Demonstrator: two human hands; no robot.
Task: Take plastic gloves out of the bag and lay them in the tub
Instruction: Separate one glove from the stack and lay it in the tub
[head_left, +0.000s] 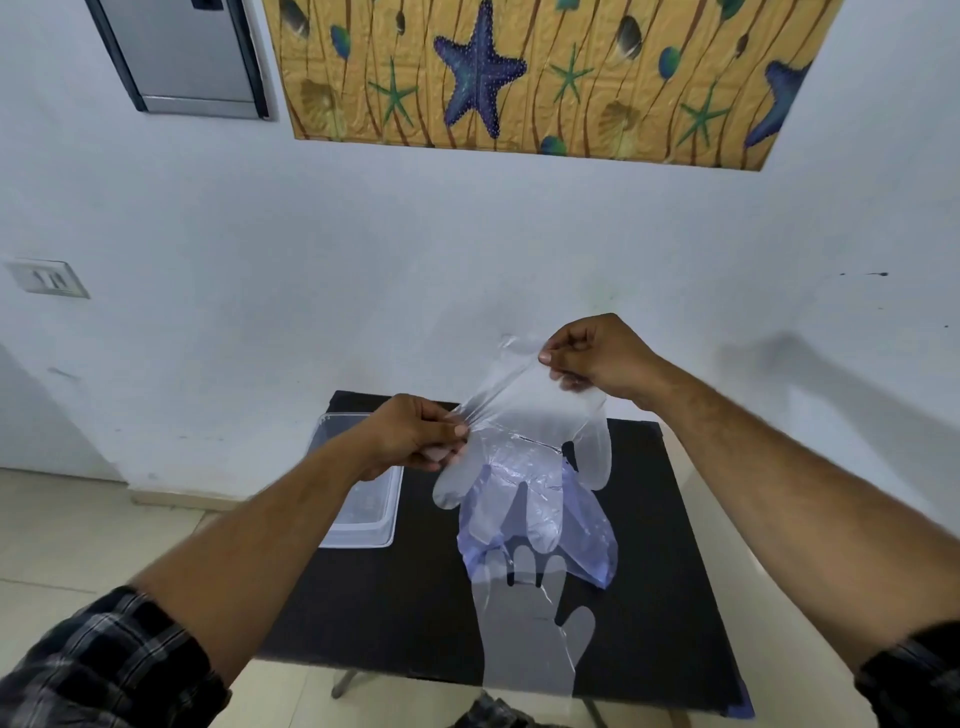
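Note:
A clear plastic glove (524, 441) hangs in the air above the black table (395, 597), fingers pointing down. My left hand (415, 439) pinches one side of its cuff and my right hand (597, 358) pinches the other side, higher up. Below it a bluish plastic bag (587, 540) lies on the table. A second clear glove (524, 634) lies flat on the table near the front edge, fingers toward the bag. The clear plastic tub (363, 535) stands at the table's left edge, partly hidden by my left forearm.
The small table stands against a white wall. A tiled floor surrounds it. A wall switch (47, 278) is at the left, and a starfish picture (545, 78) hangs above.

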